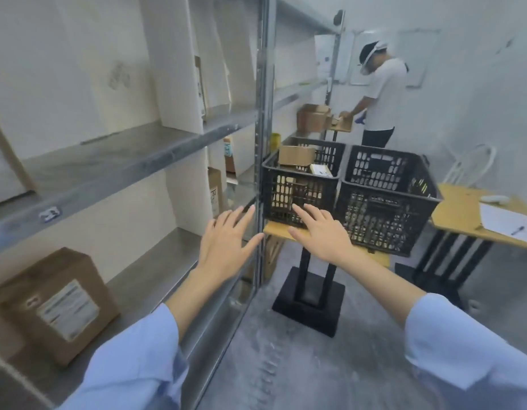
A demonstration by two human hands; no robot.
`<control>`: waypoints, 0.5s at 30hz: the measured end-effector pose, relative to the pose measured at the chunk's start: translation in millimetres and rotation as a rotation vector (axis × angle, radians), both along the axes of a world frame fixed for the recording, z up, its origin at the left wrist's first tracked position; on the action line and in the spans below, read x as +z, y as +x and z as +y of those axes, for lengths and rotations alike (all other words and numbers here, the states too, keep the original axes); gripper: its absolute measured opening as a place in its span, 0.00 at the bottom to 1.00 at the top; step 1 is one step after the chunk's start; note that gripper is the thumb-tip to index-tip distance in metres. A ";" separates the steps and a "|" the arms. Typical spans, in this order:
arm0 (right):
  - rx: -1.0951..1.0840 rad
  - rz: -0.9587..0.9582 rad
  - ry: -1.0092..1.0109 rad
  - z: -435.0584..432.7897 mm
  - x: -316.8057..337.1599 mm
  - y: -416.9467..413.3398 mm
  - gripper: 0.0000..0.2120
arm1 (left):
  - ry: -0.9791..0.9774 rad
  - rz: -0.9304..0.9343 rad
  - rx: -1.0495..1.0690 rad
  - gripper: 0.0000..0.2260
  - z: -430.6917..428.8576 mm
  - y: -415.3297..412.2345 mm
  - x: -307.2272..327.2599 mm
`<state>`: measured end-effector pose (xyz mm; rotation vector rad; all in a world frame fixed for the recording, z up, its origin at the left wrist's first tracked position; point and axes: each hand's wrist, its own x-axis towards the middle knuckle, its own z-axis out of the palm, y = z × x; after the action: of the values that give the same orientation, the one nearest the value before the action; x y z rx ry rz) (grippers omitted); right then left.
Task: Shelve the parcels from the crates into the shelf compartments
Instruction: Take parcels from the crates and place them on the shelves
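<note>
— So, holding anything?
— No. Left hand (pixel 226 241) and right hand (pixel 321 232) hover, fingers (pixel 242 219) spread.
— Parcels (pixel 296 155)?
— Some lie in the black crate (pixel 300 199) on the table (pixel 274 229); one brown parcel (pixel 55 303) sits on the lower shelf (pixel 155 276).

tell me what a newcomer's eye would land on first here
Two open hands, the left hand and right hand, stretch forward at centre toward a black crate holding a cardboard box, with a second black crate right of it. A labelled cardboard parcel sits on the metal shelf at bottom left, and another person works at the far end.
</note>
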<state>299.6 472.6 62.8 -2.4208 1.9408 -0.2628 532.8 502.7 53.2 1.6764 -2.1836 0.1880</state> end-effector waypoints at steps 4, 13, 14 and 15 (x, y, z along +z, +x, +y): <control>-0.110 -0.009 -0.014 -45.6 3.8 -72.9 0.32 | 0.009 0.016 -0.052 0.32 -74.4 -65.6 2.8; -0.181 -0.030 -0.011 -162.6 21.2 -198.0 0.32 | 0.069 0.106 -0.054 0.29 -222.7 -175.3 -2.4; -0.184 -0.041 -0.003 -174.1 20.3 -204.8 0.32 | 0.078 0.106 -0.050 0.29 -233.2 -181.4 -4.1; -0.184 -0.048 0.001 -186.1 18.8 -210.0 0.32 | 0.082 0.104 -0.049 0.29 -243.9 -186.1 -6.5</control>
<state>89.6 286.5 81.6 -2.2149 2.1433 -0.3208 346.6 258.8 46.7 1.6359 -2.1787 -0.0024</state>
